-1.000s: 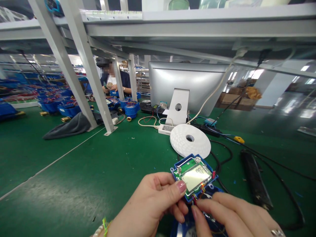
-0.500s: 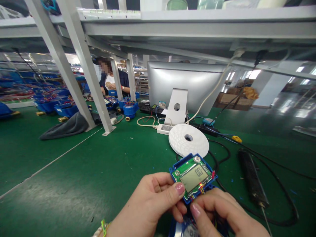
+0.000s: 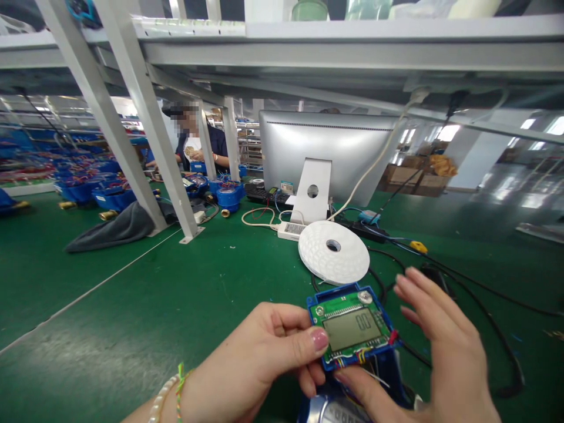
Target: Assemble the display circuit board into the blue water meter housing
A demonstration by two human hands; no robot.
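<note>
My left hand (image 3: 264,358) grips a small blue-framed display module (image 3: 352,329) by its left edge, thumb on top. The module has a green circuit board, an LCD reading "00", and thin coloured wires hanging from its lower edge. It is held level, just above a blue meter body (image 3: 330,411) at the bottom edge of the view. My right hand (image 3: 445,352) is raised beside the module's right edge with its fingers spread and pointing up. Its thumb reaches under the module; whether it touches the wires I cannot tell.
A white perforated disc (image 3: 333,251) lies just beyond the module on the green mat (image 3: 154,305). Behind it are a monitor's back (image 3: 326,147), a white power adapter (image 3: 291,230) and black cables (image 3: 506,294). A co-worker (image 3: 198,144) sits far left behind slanted white posts (image 3: 150,129), among blue meters (image 3: 229,194) and a grey cloth (image 3: 118,226).
My right hand let go of the wires below the module and lifted, its fingers spreading open to the right. The module tilted flatter and its display changed to "00".
</note>
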